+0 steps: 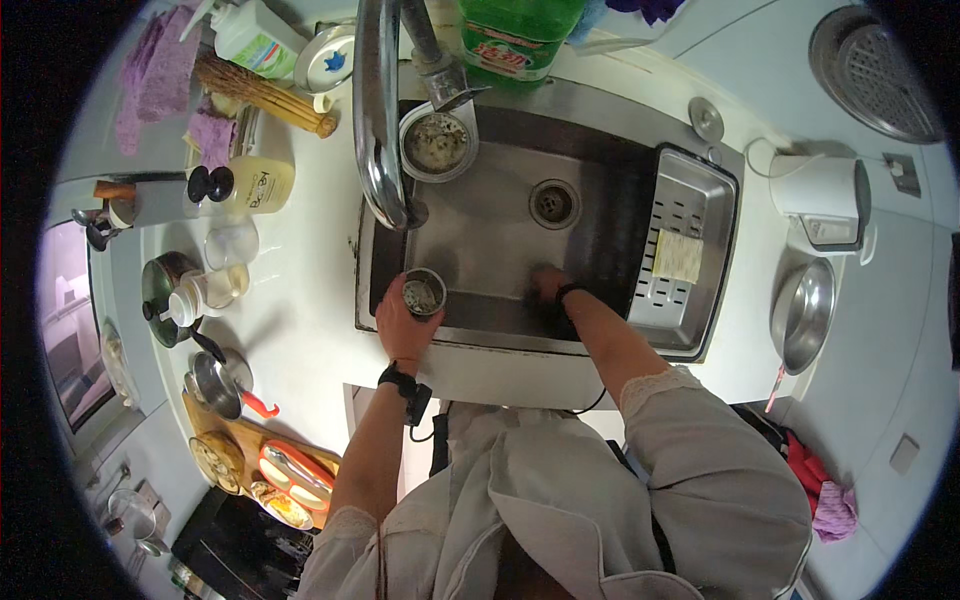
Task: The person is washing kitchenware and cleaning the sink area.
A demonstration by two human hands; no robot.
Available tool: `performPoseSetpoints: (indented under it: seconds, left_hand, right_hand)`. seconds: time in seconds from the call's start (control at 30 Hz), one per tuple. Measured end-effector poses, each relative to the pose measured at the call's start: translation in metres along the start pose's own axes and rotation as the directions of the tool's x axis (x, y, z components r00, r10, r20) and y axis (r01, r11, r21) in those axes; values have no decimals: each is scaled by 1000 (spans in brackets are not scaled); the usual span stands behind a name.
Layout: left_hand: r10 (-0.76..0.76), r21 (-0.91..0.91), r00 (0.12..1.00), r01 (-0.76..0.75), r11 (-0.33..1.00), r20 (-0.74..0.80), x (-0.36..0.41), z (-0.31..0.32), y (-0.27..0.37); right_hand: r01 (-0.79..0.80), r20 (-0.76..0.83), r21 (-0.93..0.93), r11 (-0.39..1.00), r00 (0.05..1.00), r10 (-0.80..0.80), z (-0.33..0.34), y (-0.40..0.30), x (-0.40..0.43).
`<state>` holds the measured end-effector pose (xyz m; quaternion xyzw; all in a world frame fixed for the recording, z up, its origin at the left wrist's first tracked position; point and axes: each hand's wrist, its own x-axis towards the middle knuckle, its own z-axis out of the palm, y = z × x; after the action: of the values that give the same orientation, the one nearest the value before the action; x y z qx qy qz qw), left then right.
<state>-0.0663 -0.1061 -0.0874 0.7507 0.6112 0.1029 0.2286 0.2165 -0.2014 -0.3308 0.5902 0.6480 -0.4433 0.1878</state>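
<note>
My left hand (pixel 405 326) grips a small round metal cup (pixel 425 294) at the sink's near left edge. Dark and pale residue shows inside the cup. Down in the stainless steel sink (pixel 480 217), my right hand (pixel 549 285) is blurred and in shadow near the front wall. Its fingers are too dark to make out, and I cannot tell whether they hold anything. Beyond the hands, a drain (pixel 555 204) sits in the sink floor. A round corner strainer (pixel 439 142) with murky residue is at the back left, below the faucet (pixel 379 135).
A perforated tray (pixel 679 300) holding a pale yellow sponge (pixel 678 256) lies at the sink's right end. Bottles, including a yellow one (pixel 262 184), line the left counter. A white kettle (pixel 814 187) and metal bowl (pixel 804 315) stand right. A green detergent jug (pixel 517 37) is behind.
</note>
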Motion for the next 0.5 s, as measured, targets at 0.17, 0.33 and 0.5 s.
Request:
performPoseSetpoints:
  seconds: [0.17, 0.33, 0.5]
  left_hand:
    - [63, -4, 997, -63, 998, -36, -1, 5, -2]
    - [11, 2, 1000, -11, 1000, 29, -2, 6, -11]
    - [64, 21, 998, -64, 998, 12, -4, 2, -10]
  right_hand:
    - [-119, -441, 92, 989, 885, 147, 12, 31, 13]
    - [-275, -321, 362, 891, 860, 396, -98, 23, 15]
    - [-274, -502, 477, 835, 695, 515, -160, -25, -39]
